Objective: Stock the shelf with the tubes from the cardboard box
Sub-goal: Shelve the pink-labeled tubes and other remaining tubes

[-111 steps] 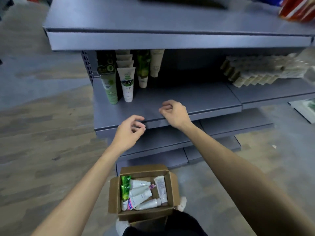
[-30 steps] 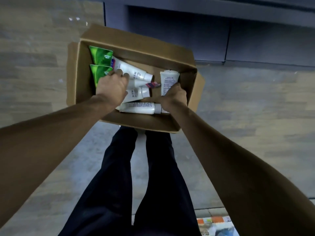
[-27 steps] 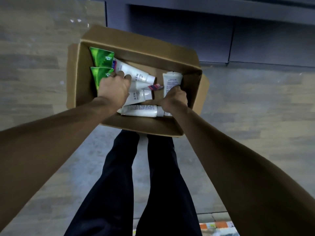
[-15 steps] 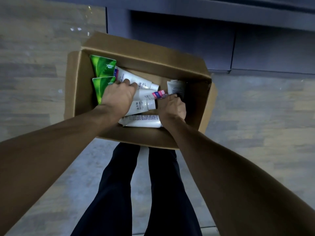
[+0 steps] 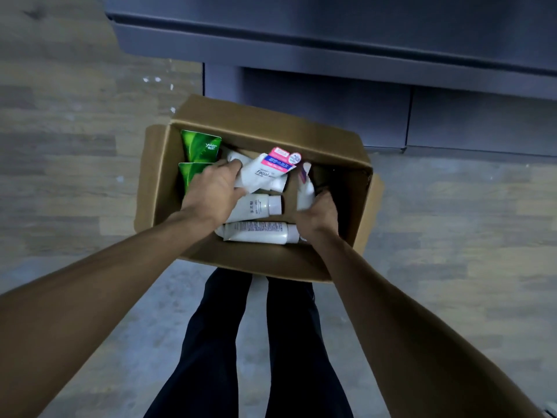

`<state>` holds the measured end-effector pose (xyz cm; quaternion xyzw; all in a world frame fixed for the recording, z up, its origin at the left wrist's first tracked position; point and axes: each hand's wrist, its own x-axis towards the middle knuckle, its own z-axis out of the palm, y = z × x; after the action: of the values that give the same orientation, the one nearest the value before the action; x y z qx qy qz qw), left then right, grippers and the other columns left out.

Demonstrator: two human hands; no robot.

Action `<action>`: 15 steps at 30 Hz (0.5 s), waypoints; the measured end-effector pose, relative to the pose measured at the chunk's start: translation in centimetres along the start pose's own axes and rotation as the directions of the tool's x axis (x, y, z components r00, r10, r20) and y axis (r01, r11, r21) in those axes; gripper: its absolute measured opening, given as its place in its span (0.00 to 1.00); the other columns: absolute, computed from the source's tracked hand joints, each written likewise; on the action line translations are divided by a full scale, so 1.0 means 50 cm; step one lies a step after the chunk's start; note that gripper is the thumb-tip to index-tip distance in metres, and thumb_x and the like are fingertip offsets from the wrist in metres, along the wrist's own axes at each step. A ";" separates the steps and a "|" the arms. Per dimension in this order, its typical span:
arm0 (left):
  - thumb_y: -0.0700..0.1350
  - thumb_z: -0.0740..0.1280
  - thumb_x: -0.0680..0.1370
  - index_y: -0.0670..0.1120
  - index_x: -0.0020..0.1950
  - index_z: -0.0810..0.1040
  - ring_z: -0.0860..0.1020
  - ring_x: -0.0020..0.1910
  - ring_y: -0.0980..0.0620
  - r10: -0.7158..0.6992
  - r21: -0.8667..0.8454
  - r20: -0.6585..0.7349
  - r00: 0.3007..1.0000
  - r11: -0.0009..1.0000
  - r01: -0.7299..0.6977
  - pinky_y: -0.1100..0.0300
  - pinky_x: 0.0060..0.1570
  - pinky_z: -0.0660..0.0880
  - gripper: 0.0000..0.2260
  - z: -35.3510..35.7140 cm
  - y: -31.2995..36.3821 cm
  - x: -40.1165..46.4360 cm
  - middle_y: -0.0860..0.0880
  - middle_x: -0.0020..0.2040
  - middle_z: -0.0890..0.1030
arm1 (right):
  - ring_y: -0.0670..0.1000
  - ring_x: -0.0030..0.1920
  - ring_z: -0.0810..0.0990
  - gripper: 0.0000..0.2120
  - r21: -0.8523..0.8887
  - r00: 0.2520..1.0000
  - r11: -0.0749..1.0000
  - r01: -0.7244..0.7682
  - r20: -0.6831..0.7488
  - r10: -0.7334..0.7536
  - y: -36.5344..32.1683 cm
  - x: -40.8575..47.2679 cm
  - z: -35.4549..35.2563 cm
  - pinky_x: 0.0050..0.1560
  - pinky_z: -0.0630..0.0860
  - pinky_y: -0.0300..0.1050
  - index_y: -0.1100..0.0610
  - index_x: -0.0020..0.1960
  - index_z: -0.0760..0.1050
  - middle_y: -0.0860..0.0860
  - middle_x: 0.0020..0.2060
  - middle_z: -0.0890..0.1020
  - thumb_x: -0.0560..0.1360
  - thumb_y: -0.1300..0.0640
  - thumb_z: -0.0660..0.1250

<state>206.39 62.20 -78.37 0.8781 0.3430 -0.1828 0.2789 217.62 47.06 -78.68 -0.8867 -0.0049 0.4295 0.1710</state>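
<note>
An open cardboard box (image 5: 262,128) stands on the floor in front of my feet. Both hands are inside it. My left hand (image 5: 212,193) grips a white facial tube with a pink end (image 5: 265,171) and has it raised off the pile. My right hand (image 5: 316,214) holds another white tube (image 5: 304,191) upright near the box's right wall. Two green tubes (image 5: 200,146) lie at the box's left side. Two more white tubes (image 5: 256,232) lie flat at the bottom.
The grey shelf unit's lower edge (image 5: 331,55) and base panels (image 5: 452,122) run across the top, just behind the box. Wood-look floor (image 5: 75,146) lies on both sides. My dark trouser legs (image 5: 241,342) stand right below the box.
My left hand has lifted the pink-ended white tube off the pile. My right hand has closed round the white tube at the right and tipped it up. The view has pulled back a little.
</note>
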 end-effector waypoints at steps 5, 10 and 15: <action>0.47 0.73 0.75 0.41 0.53 0.75 0.78 0.48 0.43 -0.025 -0.116 -0.066 0.997 0.993 0.018 0.53 0.45 0.72 0.13 -0.007 -0.005 -0.021 0.43 0.48 0.78 | 0.57 0.64 0.75 0.22 -0.012 0.998 1.000 0.027 0.057 -0.026 0.005 0.005 -0.004 0.58 0.71 0.45 0.58 0.69 0.68 0.56 0.64 0.77 0.78 0.52 0.64; 0.47 0.73 0.75 0.42 0.52 0.74 0.78 0.48 0.44 -0.028 -0.166 -0.094 0.995 0.986 0.012 0.52 0.44 0.75 0.13 0.006 -0.008 -0.038 0.44 0.49 0.79 | 0.57 0.65 0.73 0.25 -0.267 0.998 0.963 0.036 -0.035 -0.047 -0.005 0.016 0.031 0.62 0.71 0.48 0.58 0.74 0.62 0.57 0.65 0.73 0.81 0.48 0.59; 0.48 0.73 0.75 0.43 0.50 0.73 0.77 0.46 0.44 -0.043 -0.210 -0.097 0.994 0.977 0.022 0.53 0.43 0.73 0.13 0.000 -0.005 -0.052 0.45 0.49 0.79 | 0.58 0.64 0.74 0.23 -0.223 0.994 0.975 0.018 -0.100 -0.041 0.001 0.010 0.032 0.61 0.72 0.49 0.58 0.74 0.61 0.57 0.64 0.74 0.80 0.61 0.62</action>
<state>204.40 61.02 -77.12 0.8465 0.3882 -0.1056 0.3488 216.74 47.58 -79.99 -0.9213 -0.0568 0.3768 0.0775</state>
